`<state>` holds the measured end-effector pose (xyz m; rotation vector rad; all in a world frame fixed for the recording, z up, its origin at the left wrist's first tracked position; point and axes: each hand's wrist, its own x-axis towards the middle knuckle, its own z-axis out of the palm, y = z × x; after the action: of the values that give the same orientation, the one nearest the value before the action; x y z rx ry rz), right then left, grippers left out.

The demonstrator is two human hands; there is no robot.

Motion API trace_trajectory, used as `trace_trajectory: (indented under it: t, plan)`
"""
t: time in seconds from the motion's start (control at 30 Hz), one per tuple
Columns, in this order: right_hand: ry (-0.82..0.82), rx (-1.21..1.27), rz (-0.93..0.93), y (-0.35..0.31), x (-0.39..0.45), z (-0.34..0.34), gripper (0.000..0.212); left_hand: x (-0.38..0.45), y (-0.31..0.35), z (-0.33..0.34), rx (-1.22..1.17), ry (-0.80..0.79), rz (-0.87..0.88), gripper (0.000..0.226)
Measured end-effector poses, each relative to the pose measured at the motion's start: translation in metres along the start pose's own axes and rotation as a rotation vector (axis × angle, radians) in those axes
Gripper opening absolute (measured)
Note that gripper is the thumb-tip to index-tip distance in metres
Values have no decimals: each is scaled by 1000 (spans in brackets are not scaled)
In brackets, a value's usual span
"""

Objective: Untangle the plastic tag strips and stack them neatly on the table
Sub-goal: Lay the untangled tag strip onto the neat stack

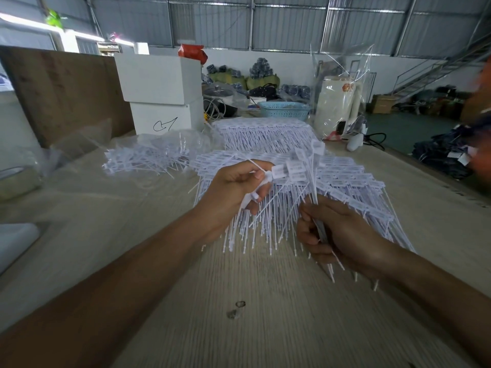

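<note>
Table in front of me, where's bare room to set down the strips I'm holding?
Bare wood lies nearest you, between your forearms below the near stack, and on the table left of the left hand. Crowded: centre and far end, with the far stack and loose tangle. The right hand overlaps the near stack.

Both bare forearms are reaching forward. The left hand (236,187) is curling its fingers (thumb on top) round white tag strips (276,172), while the right hand (337,232) is gripping a bundle of tails.
</note>
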<state>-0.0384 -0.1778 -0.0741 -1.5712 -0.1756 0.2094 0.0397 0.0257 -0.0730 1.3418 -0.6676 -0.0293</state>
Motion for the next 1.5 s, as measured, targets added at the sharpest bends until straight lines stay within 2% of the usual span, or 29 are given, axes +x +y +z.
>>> trace_trajectory:
  t: [0.07, 0.13, 0.23, 0.3, 0.47, 0.63, 0.83, 1.0, 1.2, 1.33, 1.5]
  plan:
    - [-23, -90, 19, -1, -2, -1, 34, 0, 4, -4, 48, -31, -32, 28]
    - [-27, -194, -7, -2, -4, 0, 33, -1, 10, -12, 213, -70, -39, 35]
    - [63, -287, -80, -6, -5, 0, 31, -1, 13, -26, 730, -173, 14, 49]
    - [130, -283, -97, -8, -4, 0, 32, -3, 9, -30, 950, -220, 59, 35]
    - [189, -178, -80, -8, -3, 0, 32, -7, 7, -12, 807, -154, 129, 22]
    - [72, -138, -37, -6, -2, 1, 47, -11, 8, 13, 756, 0, 245, 19]
    - [75, -62, -38, -3, 0, 2, 29, -19, 5, 26, 741, -122, 289, 8]
    - [154, -95, -67, -3, 1, -1, 30, -19, 9, 16, 779, -230, 243, 22]
    - [253, -19, -99, -3, 5, -6, 33, -15, 7, 9, 853, -165, 270, 33]
    - [274, 3, -131, -2, 6, -9, 32, -15, 5, 10, 1021, -126, 302, 30]
    - [234, -52, -199, -2, 4, -9, 34, -16, 5, 13, 1058, -104, 360, 18]
